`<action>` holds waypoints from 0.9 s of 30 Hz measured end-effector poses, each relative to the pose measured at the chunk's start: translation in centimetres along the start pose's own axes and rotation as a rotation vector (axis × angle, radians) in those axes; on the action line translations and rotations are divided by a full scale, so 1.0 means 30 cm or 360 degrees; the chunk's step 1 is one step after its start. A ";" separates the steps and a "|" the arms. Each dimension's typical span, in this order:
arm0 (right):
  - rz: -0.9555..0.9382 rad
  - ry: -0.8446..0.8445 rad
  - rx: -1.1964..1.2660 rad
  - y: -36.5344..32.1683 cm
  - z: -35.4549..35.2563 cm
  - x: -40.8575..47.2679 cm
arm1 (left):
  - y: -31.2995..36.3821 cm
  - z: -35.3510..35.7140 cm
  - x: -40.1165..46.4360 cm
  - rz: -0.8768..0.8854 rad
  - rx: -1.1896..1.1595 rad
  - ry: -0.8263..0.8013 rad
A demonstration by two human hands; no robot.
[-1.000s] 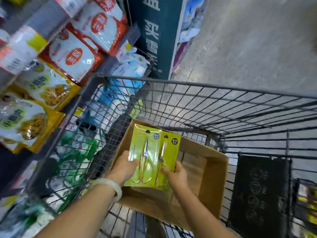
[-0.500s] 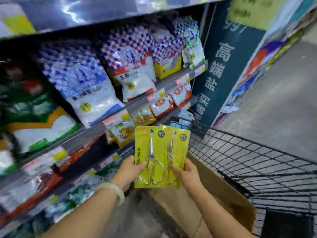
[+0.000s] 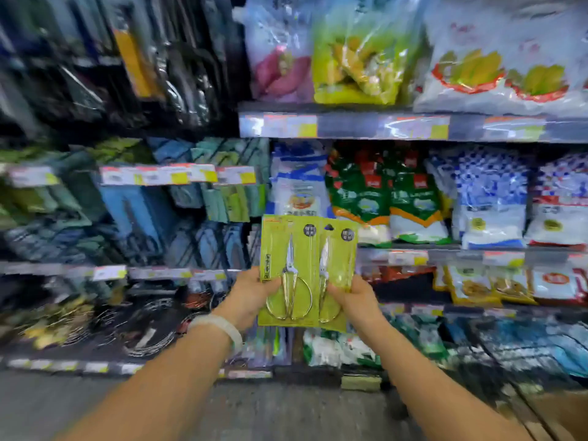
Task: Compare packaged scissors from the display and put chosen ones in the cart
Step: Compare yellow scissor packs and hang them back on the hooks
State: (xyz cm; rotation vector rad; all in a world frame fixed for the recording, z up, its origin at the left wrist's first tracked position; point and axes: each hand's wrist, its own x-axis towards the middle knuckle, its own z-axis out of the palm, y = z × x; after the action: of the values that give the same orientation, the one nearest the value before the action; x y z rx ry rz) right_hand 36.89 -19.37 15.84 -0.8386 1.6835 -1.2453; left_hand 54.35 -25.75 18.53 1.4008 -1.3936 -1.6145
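left hand [image 3: 251, 291] grips front scissors pack [image 3: 288, 272] | right hand [image 3: 356, 297] grips rear scissors pack [image 3: 340, 259] | packs overlap, upright, before shelf [image 3: 397, 127]

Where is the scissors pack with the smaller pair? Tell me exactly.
Head view, centre: the smaller scissors pack is gripped by the right hand, tucked partly behind the right edge of the larger scissors pack, which the left hand holds.

You hold two scissors packs [image 3: 288, 272], one in each of your two hands, left [image 3: 251, 292] and right [image 3: 356, 297], with one bracelet [image 3: 222, 327] on your left wrist.
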 end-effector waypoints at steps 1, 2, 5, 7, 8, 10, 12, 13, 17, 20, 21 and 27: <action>-0.0025 -0.0082 -0.0027 -0.026 0.103 -0.014 | -0.004 -0.109 -0.037 -0.0004 -0.0013 0.0069; -0.0057 -0.0170 -0.0058 -0.051 0.201 -0.033 | -0.014 -0.211 -0.072 -0.0010 -0.0040 0.0131; -0.0150 -0.0398 -0.0200 -0.104 0.463 -0.085 | -0.063 -0.496 -0.183 -0.0051 -0.0065 0.0354; -0.0263 -0.0545 -0.0341 -0.143 0.613 -0.117 | -0.105 -0.658 -0.244 -0.0066 -0.0086 0.0539; -0.0298 -0.0606 -0.0396 -0.160 0.686 -0.129 | -0.128 -0.730 -0.273 -0.0078 -0.0109 0.0623; -0.0338 -0.0708 -0.0519 -0.200 0.826 -0.157 | -0.182 -0.865 -0.326 -0.0102 -0.0154 0.0753; -0.0392 -0.0803 -0.0603 -0.225 0.964 -0.176 | -0.234 -0.984 -0.368 -0.0096 -0.0226 0.0846; -0.0408 -0.0855 -0.0603 -0.235 1.031 -0.187 | -0.259 -1.038 -0.384 -0.0081 -0.0257 0.0885; -0.0392 -0.1076 -0.0552 -0.260 1.280 -0.211 | -0.289 -1.219 -0.426 -0.0074 -0.0371 0.1035; -0.0431 -0.1148 -0.0605 -0.287 1.468 -0.190 | -0.300 -1.372 -0.406 -0.0065 -0.0408 0.1112; -0.0449 -0.1159 -0.0585 -0.297 1.532 -0.176 | -0.302 -1.428 -0.391 -0.0062 -0.0415 0.1127; -0.0384 -0.1156 -0.0665 -0.378 1.860 -0.070 | -0.246 -1.751 -0.271 -0.0089 -0.0385 0.1163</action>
State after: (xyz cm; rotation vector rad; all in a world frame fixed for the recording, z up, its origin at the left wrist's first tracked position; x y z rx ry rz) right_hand 88.97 -42.13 19.72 -1.5614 1.2628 -0.5988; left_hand 107.44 -33.52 19.45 1.6497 -0.7124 -1.0715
